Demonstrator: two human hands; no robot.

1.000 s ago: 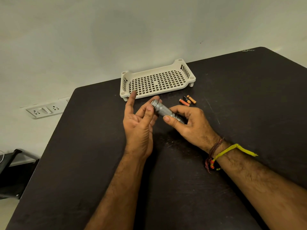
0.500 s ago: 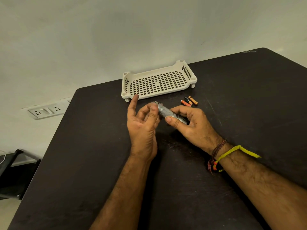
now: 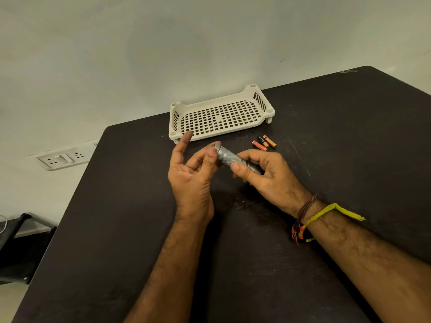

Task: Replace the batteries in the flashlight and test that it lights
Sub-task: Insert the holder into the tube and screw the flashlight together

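A small knurled silver flashlight (image 3: 229,156) is held above the black table (image 3: 116,229), pointing up and to the left. My right hand (image 3: 263,176) grips its lower body with thumb and fingers. My left hand (image 3: 191,180) pinches the flashlight's upper end with thumb and middle fingers, the index finger sticking out straight. Three small batteries (image 3: 264,142), orange and black, lie side by side on the table just beyond my right hand. The flashlight's far end is hidden inside my right hand.
A cream perforated plastic tray (image 3: 219,117) stands at the table's far edge, with nothing in it. A wall socket strip (image 3: 61,158) is on the wall to the left. A dark chair (image 3: 21,241) stands at lower left, beside the table's left edge.
My left fingers have shifted slightly around the flashlight's upper end, as in twisting it. Both hands stay in about the same place; the batteries have not moved.
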